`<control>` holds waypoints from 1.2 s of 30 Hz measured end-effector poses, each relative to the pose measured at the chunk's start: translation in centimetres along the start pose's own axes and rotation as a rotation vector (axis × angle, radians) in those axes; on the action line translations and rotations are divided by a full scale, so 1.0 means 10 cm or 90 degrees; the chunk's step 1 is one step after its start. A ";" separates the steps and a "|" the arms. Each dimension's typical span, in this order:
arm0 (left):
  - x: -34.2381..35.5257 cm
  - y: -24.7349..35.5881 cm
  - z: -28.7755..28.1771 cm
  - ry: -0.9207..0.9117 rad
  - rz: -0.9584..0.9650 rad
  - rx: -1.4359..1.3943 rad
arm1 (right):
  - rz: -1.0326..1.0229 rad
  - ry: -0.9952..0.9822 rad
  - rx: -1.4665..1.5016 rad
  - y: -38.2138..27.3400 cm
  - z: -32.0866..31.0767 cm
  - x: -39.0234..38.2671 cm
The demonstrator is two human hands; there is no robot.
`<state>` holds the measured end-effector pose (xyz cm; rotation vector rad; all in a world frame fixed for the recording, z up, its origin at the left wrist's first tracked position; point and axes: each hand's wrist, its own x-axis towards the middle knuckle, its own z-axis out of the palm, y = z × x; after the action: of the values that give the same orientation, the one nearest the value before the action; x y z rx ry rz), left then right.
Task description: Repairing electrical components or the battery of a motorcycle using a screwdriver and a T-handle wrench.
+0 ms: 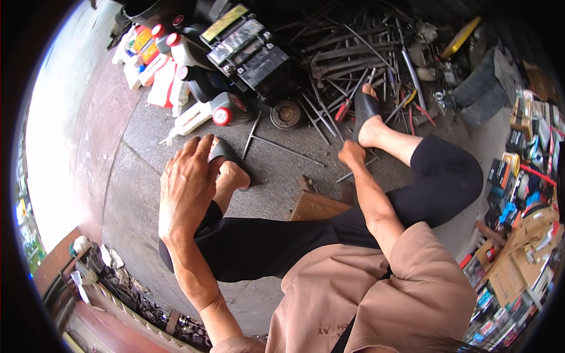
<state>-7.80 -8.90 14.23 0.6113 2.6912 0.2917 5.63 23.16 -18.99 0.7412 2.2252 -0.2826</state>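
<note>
From my distant place, I saw the left hand [187, 183] near the left foot [232, 175], its fingers straight and almost together. The right hand [352, 154] was curled at a thin metal rod [345, 176], below the right foot [371, 130] in the view; I could not tell whether its fingers were clamped on it. Beside the black battery [263, 66], the grey bottle [238, 105] and the white bottle [187, 53] wore red caps, and their contents were hidden.
</note>
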 end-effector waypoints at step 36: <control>0.51 -0.04 -0.02 0.104 0.097 -0.015 | -0.332 -0.102 0.478 -0.54 -2.06 -1.40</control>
<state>-12.34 -7.00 12.78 0.8197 2.7957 0.4289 -2.29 21.38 5.24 0.4546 2.1050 -1.4314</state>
